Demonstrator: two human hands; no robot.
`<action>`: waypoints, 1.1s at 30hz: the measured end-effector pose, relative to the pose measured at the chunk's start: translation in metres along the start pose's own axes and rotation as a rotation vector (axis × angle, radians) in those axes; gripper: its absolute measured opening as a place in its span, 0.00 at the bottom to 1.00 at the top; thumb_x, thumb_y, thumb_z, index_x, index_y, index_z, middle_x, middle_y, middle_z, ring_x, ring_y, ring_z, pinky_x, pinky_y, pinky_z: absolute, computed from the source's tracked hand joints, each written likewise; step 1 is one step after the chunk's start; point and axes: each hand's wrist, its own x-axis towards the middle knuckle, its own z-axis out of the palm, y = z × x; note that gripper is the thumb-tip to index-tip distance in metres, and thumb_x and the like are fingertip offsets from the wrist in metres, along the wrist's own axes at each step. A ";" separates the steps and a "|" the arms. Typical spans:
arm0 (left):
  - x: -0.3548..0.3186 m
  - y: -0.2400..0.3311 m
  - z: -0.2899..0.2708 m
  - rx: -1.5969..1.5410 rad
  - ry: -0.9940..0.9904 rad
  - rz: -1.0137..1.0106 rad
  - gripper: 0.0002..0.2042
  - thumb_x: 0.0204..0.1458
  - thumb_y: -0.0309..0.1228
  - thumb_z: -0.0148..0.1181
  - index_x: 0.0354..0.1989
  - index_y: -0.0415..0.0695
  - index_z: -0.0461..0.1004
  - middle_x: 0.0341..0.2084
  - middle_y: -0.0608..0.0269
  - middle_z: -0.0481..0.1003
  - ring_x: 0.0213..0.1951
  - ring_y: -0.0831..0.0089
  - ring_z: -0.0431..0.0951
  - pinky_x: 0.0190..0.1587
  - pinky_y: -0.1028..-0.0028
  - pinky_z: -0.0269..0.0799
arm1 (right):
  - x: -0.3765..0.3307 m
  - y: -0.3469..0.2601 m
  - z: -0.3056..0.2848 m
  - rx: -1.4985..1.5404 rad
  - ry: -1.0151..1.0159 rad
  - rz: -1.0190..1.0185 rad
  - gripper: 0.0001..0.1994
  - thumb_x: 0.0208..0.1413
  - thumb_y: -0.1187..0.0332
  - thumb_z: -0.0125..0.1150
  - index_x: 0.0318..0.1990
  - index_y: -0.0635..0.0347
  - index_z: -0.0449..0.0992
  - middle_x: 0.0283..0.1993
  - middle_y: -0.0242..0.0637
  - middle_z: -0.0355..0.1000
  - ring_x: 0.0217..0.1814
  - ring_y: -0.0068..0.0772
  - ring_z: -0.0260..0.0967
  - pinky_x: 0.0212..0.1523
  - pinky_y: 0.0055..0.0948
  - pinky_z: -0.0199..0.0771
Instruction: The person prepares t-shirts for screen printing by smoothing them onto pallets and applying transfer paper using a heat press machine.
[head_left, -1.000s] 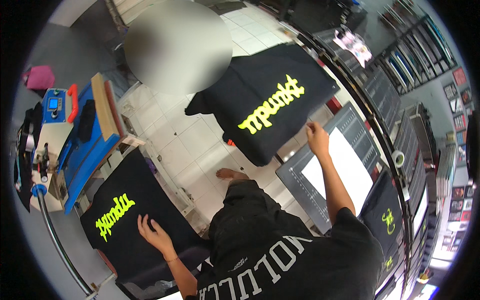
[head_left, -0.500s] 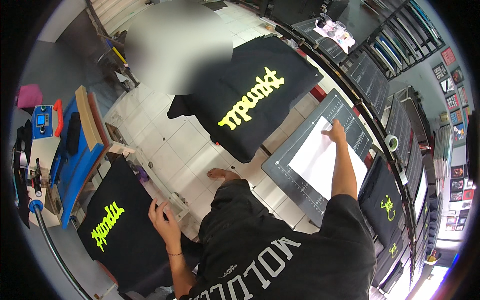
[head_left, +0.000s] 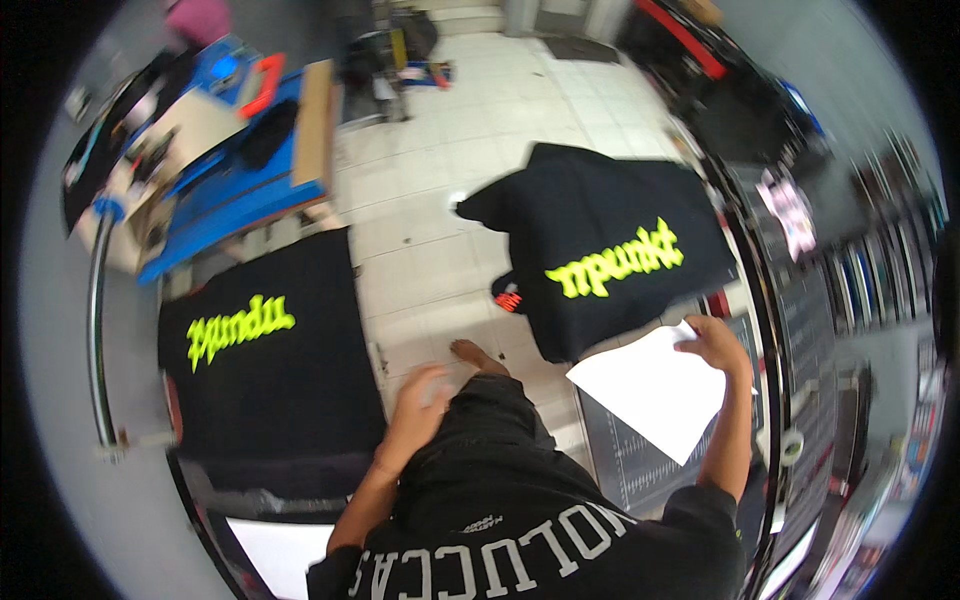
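White paper sheet (head_left: 655, 390) lies on a dark gridded platen (head_left: 640, 455) at the person's right, one corner lifted toward the black T-shirt (head_left: 600, 250) that rests on the next platen just beyond it. Right hand (head_left: 712, 345) sits on the far edge of the sheet, palm down, fingers curled over the paper's upper corner; whether the fingertips pinch the sheet or only press on it cannot be told from this angle. That T-shirt carries lettering in bright yellow-green across its chest, and its hem overlaps the top corner of the sheet.

Left hand (head_left: 415, 410) hangs in the air in front of the person's waist, blurred, fingers loosely spread and holding nothing; it is just beside the right edge of a second black T-shirt (head_left: 265, 355), which is stretched flat on a platen at the person's left and bears the same yellow-green lettering. Below that shirt another white sheet (head_left: 275, 555) shows at the lower edge of the view.

A bare foot (head_left: 478, 355) stands on the pale tiled floor (head_left: 440, 230) between the two shirts. Behind the left shirt stands a blue machine frame (head_left: 225, 205) with a wooden board (head_left: 315, 125) set on edge and a red handle (head_left: 262, 85) above it. A curved metal rail (head_left: 95, 330) runs down the left side. A roll of tape (head_left: 792, 447) lies near the dark rim at the right, beside the person's forearm
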 end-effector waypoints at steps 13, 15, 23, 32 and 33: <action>0.065 -0.048 -0.014 -0.774 0.299 0.069 0.53 0.50 0.35 0.68 0.72 0.54 0.27 0.70 0.46 0.45 0.70 0.51 0.47 0.68 0.50 0.45 | 0.185 -0.431 -0.046 0.572 -0.498 -1.010 0.27 0.40 0.68 0.76 0.49 0.62 0.73 0.42 0.30 0.76 0.43 0.22 0.72 0.47 0.25 0.71; 0.077 -0.055 -0.032 -0.741 0.443 0.089 0.52 0.50 0.32 0.66 0.72 0.53 0.27 0.70 0.46 0.45 0.70 0.50 0.48 0.68 0.51 0.45 | 0.206 -0.487 -0.042 0.664 -0.609 -1.105 0.31 0.41 0.63 0.77 0.53 0.63 0.72 0.45 0.32 0.75 0.45 0.25 0.72 0.50 0.25 0.70; 0.097 -0.027 -0.163 -0.678 0.740 0.277 0.55 0.46 0.55 0.66 0.72 0.49 0.31 0.70 0.43 0.46 0.70 0.47 0.49 0.69 0.52 0.45 | 0.225 -0.622 -0.044 0.919 -0.890 -1.436 0.35 0.46 0.59 0.75 0.58 0.67 0.65 0.49 0.39 0.75 0.46 0.26 0.75 0.47 0.25 0.77; 0.120 0.013 -0.186 -1.045 0.623 0.454 0.31 0.54 0.41 0.65 0.61 0.36 0.63 0.57 0.55 0.69 0.60 0.65 0.66 0.64 0.64 0.58 | 0.260 -0.702 -0.061 0.868 -0.824 -1.412 0.25 0.59 0.64 0.61 0.60 0.69 0.63 0.50 0.42 0.74 0.47 0.28 0.74 0.48 0.28 0.76; 0.110 0.018 -0.183 -1.085 0.688 0.346 0.21 0.56 0.33 0.61 0.55 0.36 0.69 0.51 0.57 0.74 0.55 0.67 0.72 0.61 0.65 0.63 | 0.267 -0.707 -0.051 0.827 -0.750 -1.399 0.26 0.59 0.63 0.61 0.60 0.67 0.63 0.50 0.41 0.74 0.47 0.28 0.73 0.47 0.27 0.75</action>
